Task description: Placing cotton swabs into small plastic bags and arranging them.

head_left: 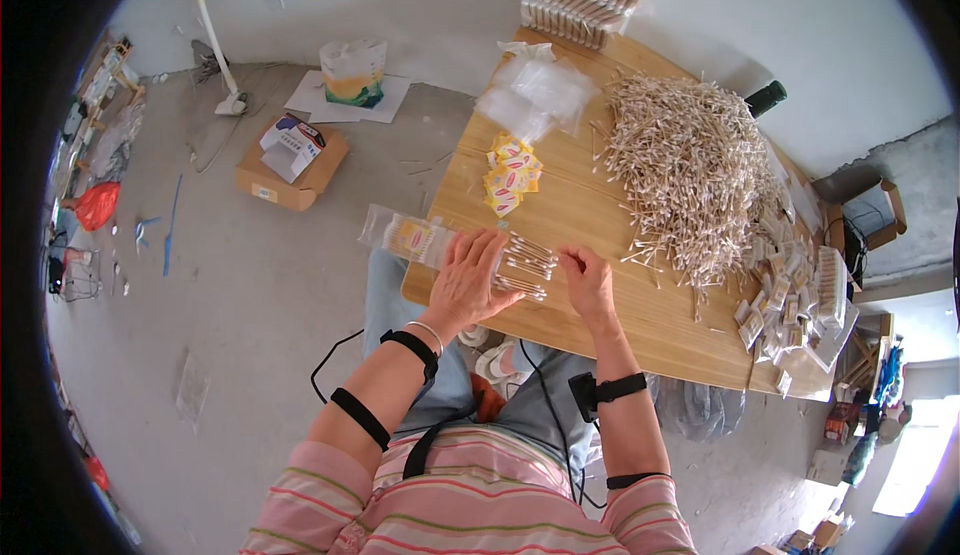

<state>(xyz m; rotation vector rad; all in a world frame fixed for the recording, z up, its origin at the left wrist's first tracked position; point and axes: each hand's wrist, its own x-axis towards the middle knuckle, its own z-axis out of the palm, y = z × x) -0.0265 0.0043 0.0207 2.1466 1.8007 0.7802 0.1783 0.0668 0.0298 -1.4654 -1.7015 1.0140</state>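
At the table's near left edge, my left hand [462, 273] lies over a clear plastic bag of cotton swabs [405, 237], its fingers and thumb gripping it from above. One end of the bag, with a yellow card inside, sticks out past the table edge. To the right of that hand, a row of swabs [530, 255] shows its white tips. My right hand [588, 280] is just beyond those tips, thumb and fingers pinched together. Whatever it may hold is too small to make out. Several yellow-and-white cards [512, 173] lie farther back.
A big heap of loose cotton swabs [690, 170] covers the table's right half. Clear plastic bags [538, 93] lie at the back left, near stacked packs of swabs [580, 0]. Small filled packs [785, 305] crowd the right end. A cardboard box [290, 170] stands on the floor.
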